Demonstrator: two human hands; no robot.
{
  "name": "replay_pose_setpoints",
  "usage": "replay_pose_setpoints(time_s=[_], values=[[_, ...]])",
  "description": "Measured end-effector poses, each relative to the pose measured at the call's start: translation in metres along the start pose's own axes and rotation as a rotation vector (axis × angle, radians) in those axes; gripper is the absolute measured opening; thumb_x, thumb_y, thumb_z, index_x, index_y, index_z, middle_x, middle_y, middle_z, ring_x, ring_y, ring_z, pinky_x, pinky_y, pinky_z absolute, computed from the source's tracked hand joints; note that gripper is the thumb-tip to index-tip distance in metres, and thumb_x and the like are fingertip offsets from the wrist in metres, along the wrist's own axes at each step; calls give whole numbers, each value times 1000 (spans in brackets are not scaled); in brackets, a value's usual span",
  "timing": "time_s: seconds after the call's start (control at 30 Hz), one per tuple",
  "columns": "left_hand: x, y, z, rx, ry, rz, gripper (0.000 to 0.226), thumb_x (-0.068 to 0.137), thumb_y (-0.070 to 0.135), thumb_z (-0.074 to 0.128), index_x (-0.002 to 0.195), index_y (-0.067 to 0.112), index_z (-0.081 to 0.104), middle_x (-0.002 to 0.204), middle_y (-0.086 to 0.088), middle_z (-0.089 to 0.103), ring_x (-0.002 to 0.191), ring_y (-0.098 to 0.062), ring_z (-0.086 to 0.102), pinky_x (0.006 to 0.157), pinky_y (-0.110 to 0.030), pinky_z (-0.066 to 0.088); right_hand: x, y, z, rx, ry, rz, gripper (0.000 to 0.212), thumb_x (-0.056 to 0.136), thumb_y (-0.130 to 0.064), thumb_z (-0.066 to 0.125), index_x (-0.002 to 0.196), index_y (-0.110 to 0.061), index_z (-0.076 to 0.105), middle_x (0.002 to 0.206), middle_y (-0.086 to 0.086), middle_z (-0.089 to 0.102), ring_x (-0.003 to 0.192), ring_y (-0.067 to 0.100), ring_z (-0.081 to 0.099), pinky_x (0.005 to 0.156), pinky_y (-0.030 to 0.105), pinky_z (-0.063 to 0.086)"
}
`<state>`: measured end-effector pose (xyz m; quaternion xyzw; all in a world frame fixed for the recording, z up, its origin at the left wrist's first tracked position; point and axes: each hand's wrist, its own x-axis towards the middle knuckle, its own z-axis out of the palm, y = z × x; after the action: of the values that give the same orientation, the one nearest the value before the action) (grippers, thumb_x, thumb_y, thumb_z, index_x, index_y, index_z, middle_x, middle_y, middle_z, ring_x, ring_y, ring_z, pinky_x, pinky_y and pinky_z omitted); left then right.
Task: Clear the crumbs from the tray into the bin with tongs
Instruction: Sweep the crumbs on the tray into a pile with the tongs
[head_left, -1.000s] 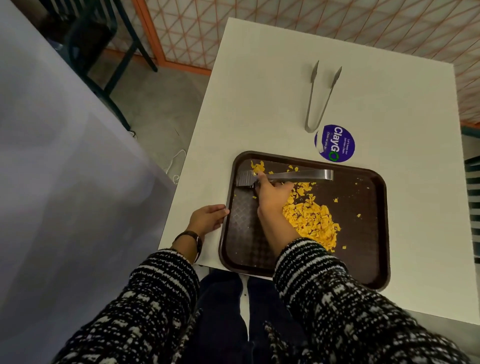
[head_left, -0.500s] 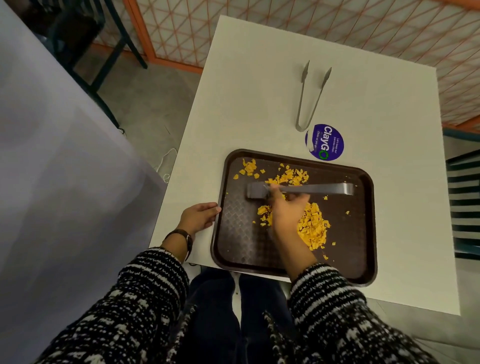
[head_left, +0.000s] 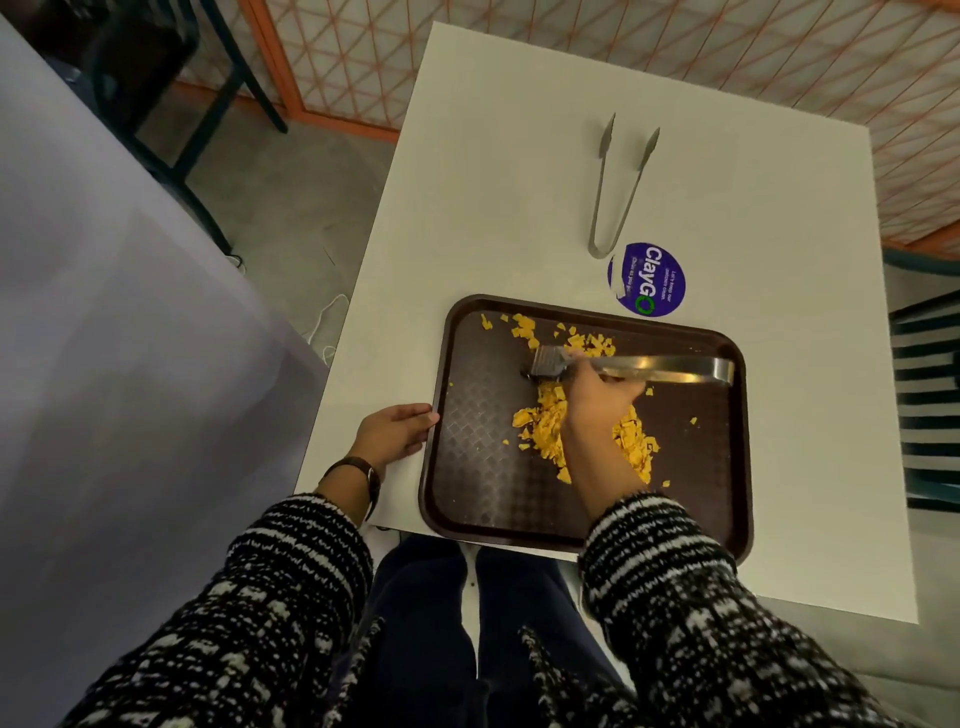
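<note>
Fingers (head_left: 577, 359) of the right hand (head_left: 597, 402) grip tongs (head_left: 667, 367) lying crosswise, tips pointing left.

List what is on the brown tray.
Yellow crumbs, piled centrally with strays at the far edge, and flat tongs gripped by the right hand. That hand and wrist cover part of the pile.

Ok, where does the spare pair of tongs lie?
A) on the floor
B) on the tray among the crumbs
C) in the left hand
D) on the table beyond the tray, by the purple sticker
D: the spare tongs lie on the white table beyond the tray, beside the purple sticker; the right hand grips the other tongs.
</note>
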<state>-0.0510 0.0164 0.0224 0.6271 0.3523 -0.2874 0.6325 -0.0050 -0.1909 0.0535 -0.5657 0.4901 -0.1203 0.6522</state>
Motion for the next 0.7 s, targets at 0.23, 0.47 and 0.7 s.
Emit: replay_pose_setpoints(time_s=[0.23,0.47,0.7], values=[[-1,2,-1,0,-4,-13,37,84,16,69,119,9,62,95,-3,66,79,-8,62,60,-10,53,1,-25,-23,-340,-463,-540,32,81,-5,70,99,-27,57,106,12,66,106,28,63,99,36,49],[-5,3,1,-19,9,-1,36,84,14,68,119,7,61,87,1,65,78,-8,61,59,-9,52,11,-47,51,-869,-1128,-1018,30,86,-5,61,114,1,49,112,18,58,106,33,60,88,49,53],[-6,2,4,-61,36,-2,33,84,13,68,117,7,62,90,0,65,81,-10,60,77,-21,49,32,-52,70,-992,-1325,-906,31,88,-20,51,106,5,51,100,21,58,92,33,60,77,51,48]])
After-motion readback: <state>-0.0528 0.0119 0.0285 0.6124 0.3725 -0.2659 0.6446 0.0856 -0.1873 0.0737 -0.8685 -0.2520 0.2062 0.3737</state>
